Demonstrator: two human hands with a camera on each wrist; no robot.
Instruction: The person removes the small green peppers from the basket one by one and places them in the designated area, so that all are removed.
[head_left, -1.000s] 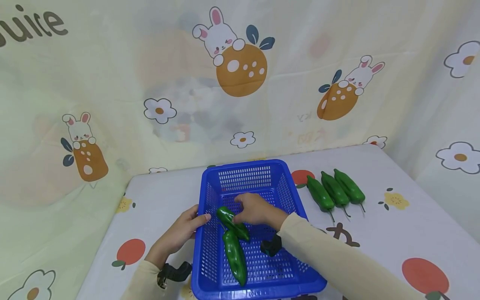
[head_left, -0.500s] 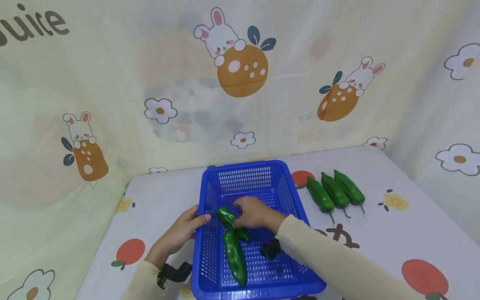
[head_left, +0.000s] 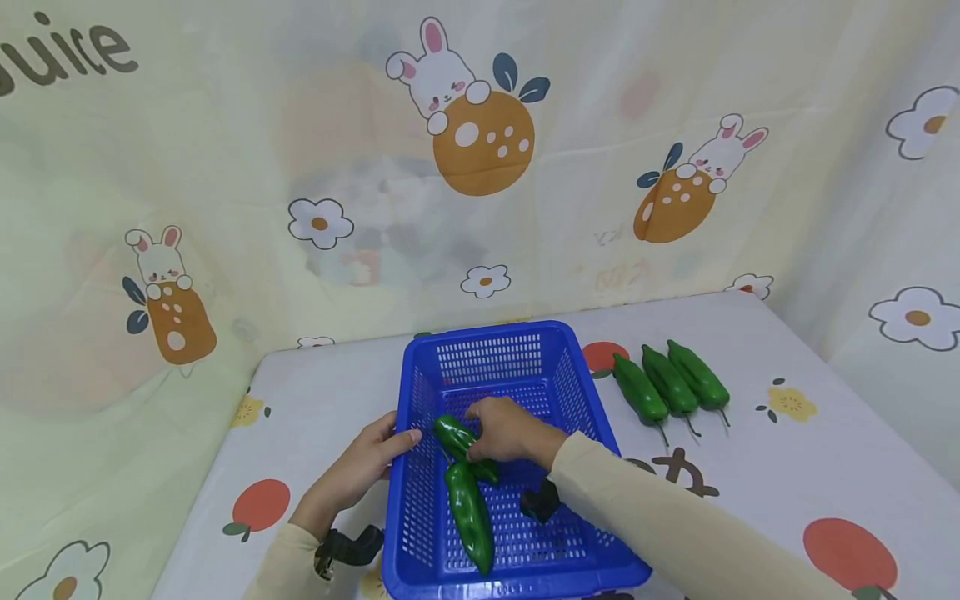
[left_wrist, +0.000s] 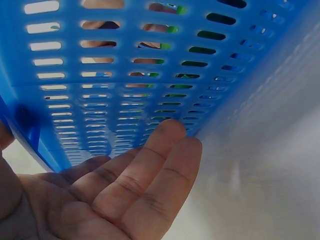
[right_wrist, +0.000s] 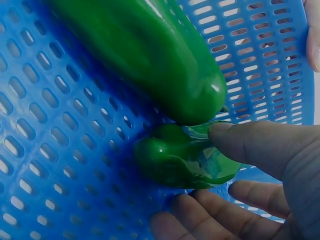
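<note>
A blue perforated plastic basket [head_left: 517, 587] stands on the table with two green peppers inside. My left hand [head_left: 360, 463] holds its left side, thumb over the rim; in the left wrist view the fingers [left_wrist: 150, 185] lie along the outer wall. Inside the basket, my right hand [head_left: 514, 430] pinches the farther green pepper [head_left: 452, 431] between thumb and fingers. The right wrist view shows the thumb on top of that pepper [right_wrist: 172, 160] and the fingers at its other side. The nearer green pepper [head_left: 470, 521] lies lengthwise, close against it.
Right of the basket, three green peppers, one of them the leftmost pepper [head_left: 640, 387], lie side by side with stems toward me. A patterned cloth [head_left: 300, 400] covers the table. Behind it hangs a printed curtain [head_left: 247, 150].
My right hand has shifted very slightly toward me over the farther pepper. The left hand, basket and other peppers stay in place.
</note>
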